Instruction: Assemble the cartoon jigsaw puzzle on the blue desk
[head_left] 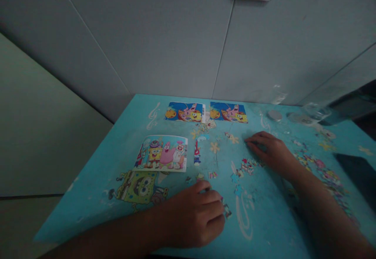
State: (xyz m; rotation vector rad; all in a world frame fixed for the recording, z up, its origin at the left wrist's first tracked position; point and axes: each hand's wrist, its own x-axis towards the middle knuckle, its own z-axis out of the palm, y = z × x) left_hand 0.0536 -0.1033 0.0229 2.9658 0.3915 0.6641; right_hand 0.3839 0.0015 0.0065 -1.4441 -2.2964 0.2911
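Note:
My left hand (pixel 196 214) rests low over the table with its fingers curled; whatever they may hold is hidden. Close beside it lie small jigsaw pieces (pixel 212 175) and a few more at its right edge (pixel 227 211). To the right, my right hand (pixel 268 148) reaches forward with thumb and fingertip pinched together; any piece between them is too small to make out. Below that hand is a cluster of loose pieces (pixel 248 165). A partly joined puzzle strip (pixel 197 151) stands next to a cartoon picture card (pixel 161 153).
Two blue picture cards (pixel 184 112) (pixel 228 112) lie by the wall. Many pieces (pixel 326 169) spread at right, near a dark flat object (pixel 357 172). A round lid (pixel 275 115) and a clear container (pixel 315 112) stand at the back right of the printed turquoise table (pixel 102 165).

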